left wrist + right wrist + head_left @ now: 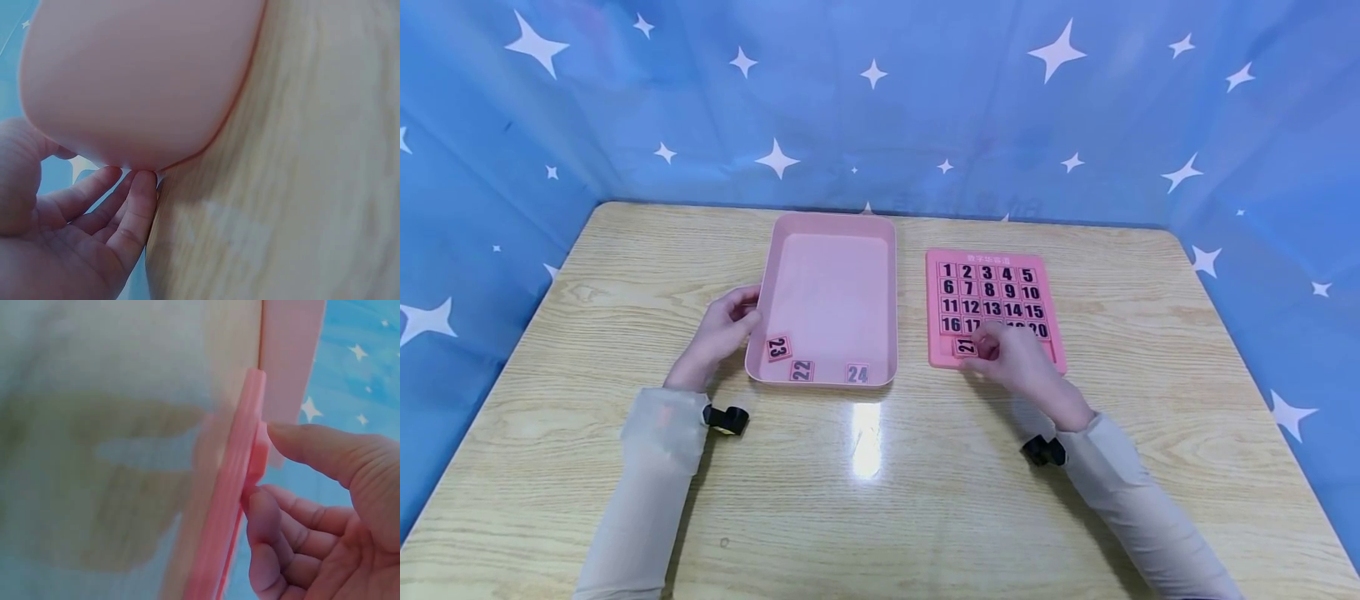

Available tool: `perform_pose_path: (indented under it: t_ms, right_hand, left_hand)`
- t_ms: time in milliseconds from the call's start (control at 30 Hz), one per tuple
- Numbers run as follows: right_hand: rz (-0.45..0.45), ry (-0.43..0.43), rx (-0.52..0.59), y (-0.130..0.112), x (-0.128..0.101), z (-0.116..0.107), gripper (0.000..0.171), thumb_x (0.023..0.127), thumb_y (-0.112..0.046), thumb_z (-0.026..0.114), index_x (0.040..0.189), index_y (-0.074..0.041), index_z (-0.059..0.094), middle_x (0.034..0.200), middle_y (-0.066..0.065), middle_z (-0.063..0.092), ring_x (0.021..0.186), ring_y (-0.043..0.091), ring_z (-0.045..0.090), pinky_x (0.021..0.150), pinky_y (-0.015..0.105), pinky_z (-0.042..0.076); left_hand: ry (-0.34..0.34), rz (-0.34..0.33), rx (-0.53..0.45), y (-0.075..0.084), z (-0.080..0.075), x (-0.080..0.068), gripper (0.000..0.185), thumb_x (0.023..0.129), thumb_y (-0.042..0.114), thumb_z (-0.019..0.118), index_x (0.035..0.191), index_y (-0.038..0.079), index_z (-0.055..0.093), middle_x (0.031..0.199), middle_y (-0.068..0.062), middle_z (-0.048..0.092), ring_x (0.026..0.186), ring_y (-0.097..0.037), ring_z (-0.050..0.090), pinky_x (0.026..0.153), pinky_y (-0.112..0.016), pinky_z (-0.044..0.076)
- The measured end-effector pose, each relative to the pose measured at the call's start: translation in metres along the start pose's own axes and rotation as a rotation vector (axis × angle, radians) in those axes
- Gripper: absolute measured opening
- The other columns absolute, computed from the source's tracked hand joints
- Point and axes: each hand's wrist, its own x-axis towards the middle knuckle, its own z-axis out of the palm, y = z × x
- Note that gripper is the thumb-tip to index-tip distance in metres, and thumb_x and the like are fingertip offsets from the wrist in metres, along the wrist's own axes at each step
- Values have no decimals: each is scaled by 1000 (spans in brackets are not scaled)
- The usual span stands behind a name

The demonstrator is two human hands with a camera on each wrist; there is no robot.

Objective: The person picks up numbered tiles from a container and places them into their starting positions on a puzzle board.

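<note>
A pink tray (831, 250) stands mid-table holding three pink number tiles: 23 (778, 347), 22 (802, 371) and 24 (857, 374). My left hand (730, 321) rests against the tray's left wall; in the left wrist view its fingertips (140, 184) touch the outside of the tray (137, 81). To the right lies a pink number board (936, 354) filled with numbered tiles. Over the board's bottom row, my right hand (996, 350) pinches tile 21 (964, 347). The right wrist view shows thumb and forefinger (265, 506) on that tile (257, 456) at the face of the board (228, 506).
The wooden table (880, 500) is walled on three sides by a blue cloth with white stars (880, 100). A black wrist camera (727, 419) sits on each forearm. Light glares on the wood in front of the tray.
</note>
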Motion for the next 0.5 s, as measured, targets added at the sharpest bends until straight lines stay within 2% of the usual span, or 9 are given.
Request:
perform_pose_path:
  t_ms: [100,267,500]
  right_hand:
    - [21,-32,19,3,1,-4,23,75,-16,78,89,-2,64,77,5,63,66,15,57,62,30,50]
    - [24,-97,58,7,4,-8,18,76,-14,76,85,-4,64,71,3,59,59,13,50,54,26,44]
    - [2,-114,24,11,9,-7,20,75,-14,77,88,-3,66,70,1,59,61,14,50,56,28,44]
  left_hand:
    - [-4,0,-6,0,0,0,46,90,-3,45,135,-11,39,126,-31,49,108,-32,49,79,-12,42]
    - [-4,13,3,-1,-1,0,46,90,-2,44,134,-13,39,126,-32,49,109,-31,50,79,-12,42]
    - [-5,16,-5,-2,-2,0,45,90,-3,44,134,-12,40,125,-31,50,105,-27,50,78,-12,43]
